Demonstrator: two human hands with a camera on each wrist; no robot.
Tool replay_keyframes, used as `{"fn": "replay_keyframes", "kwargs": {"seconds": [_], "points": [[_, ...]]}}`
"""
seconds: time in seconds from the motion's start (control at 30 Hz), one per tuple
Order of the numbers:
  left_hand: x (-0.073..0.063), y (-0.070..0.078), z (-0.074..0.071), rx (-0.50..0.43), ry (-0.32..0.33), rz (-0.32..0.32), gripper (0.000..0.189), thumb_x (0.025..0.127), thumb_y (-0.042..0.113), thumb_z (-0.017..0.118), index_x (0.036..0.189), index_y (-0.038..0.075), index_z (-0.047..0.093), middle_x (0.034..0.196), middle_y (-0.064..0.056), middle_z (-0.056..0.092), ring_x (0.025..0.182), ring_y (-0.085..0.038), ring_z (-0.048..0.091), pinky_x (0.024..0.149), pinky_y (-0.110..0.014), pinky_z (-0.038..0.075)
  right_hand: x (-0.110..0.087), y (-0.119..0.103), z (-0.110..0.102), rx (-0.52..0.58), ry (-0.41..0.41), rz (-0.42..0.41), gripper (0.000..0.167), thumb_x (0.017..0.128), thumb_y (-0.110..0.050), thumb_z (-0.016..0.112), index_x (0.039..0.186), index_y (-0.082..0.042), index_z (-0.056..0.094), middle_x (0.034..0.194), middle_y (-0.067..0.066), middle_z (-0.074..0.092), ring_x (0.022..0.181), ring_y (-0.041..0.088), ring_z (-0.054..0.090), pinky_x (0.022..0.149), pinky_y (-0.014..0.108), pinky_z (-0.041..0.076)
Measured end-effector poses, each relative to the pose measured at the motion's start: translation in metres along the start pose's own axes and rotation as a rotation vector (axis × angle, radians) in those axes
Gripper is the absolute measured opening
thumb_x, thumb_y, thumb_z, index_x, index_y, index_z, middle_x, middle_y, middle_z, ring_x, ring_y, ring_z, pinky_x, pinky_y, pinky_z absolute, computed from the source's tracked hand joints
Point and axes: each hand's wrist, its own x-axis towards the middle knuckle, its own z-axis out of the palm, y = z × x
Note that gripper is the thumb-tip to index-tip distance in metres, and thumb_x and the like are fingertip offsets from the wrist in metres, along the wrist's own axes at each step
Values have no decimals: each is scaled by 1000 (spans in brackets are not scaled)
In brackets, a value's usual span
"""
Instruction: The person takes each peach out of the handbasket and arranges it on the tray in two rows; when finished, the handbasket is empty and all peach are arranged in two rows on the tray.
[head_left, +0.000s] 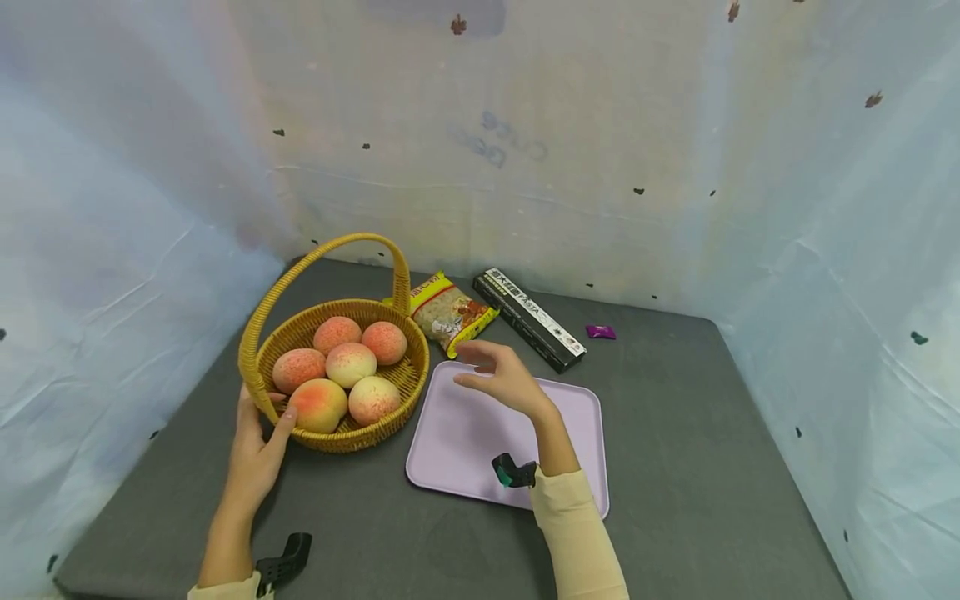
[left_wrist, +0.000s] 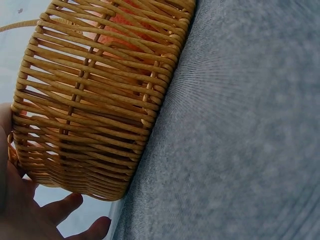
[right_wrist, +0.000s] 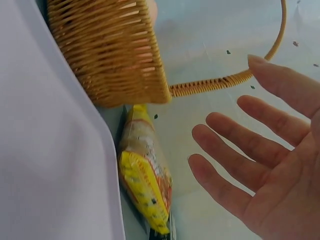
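Near the left edge of the grey, fabric-covered desk (head_left: pixel 697 433) stands a round, arch-handled basket (head_left: pixel 352 442) of tan woven strands, just beside a smooth lilac tray (head_left: pixel 472 442), rectangular with rounded corners. Six plump, rounded peaches (head_left: pixel 351 365) lie inside the basket. The left hand's (head_left: pixel 255 454) fingers curl round the basket's left side, while the right hand's (head_left: pixel 506 377) fingers, parted and holding nothing, hover over the tray.

Golden-yellow round wicker basket (head_left: pixel 341 442), arched handle up, left rim held by my left hand (head_left: pixel 258 446) | six speckled pink-to-cream peaches (head_left: pixel 351 365) grouped inside | pale-lilac rectangular plastic tray (head_left: pixel 457 450) flat beside it, under my right hand (head_left: pixel 501 379)
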Motion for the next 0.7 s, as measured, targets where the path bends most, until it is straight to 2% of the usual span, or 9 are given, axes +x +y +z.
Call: {"fn": "replay_keyframes", "kwargs": {"seconds": [0.03,0.13,0.23,0.37,0.43,0.53,0.7], "points": [[-1,1,0,-5,-1,0,40,101,4,55,133,-9,36,161,-15,15,142,-30,21,111,-60,15,2,-2,1,9,-7,-3,47,91,-11,73,134,2,58,133,19,60,123,41,55,101,55,42],[0,-1,-1,-4,-6,-6,42,101,6,55,136,-7,36,161,-15,15,145,-29,18,110,-63,14,11,-6,6,15,-22,-19,46,92,-9,72,134,2,58,134,19,59,123,42,54,101,56,42],[1,-7,-1,6,-6,-7,48,102,9,56,142,-2,33,158,-16,21,145,-28,18,110,-63,14,20,-11,11,11,-39,-33,46,91,-8,72,134,2,58,135,19,58,122,38,56,100,53,44],[1,-14,-2,11,-7,-13,64,102,9,56,155,9,22,146,-18,33,142,-30,23,108,-63,18,31,-16,19,18,-69,-47,47,91,-8,73,135,2,58,136,19,57,122,38,55,98,52,46],[1,-16,-2,15,-7,-14,69,102,9,56,158,14,16,138,-17,39,138,-29,28,106,-58,21,35,-18,24,32,-86,-52,47,91,-8,72,135,2,58,136,20,57,122,40,55,97,52,46],[1,-16,-1,26,-2,-10,69,102,8,55,158,15,17,133,-13,41,133,-25,32,106,-47,23,41,-23,30,42,-109,-50,45,92,-9,72,134,0,58,135,16,58,122,39,54,98,52,46],[-2,-12,-1,38,5,-4,74,102,7,55,160,20,13,130,-9,45,130,-18,34,101,-28,25,54,-34,39,-36,-153,-51,48,94,-15,71,138,-3,57,136,14,58,123,30,55,99,49,46]]}}
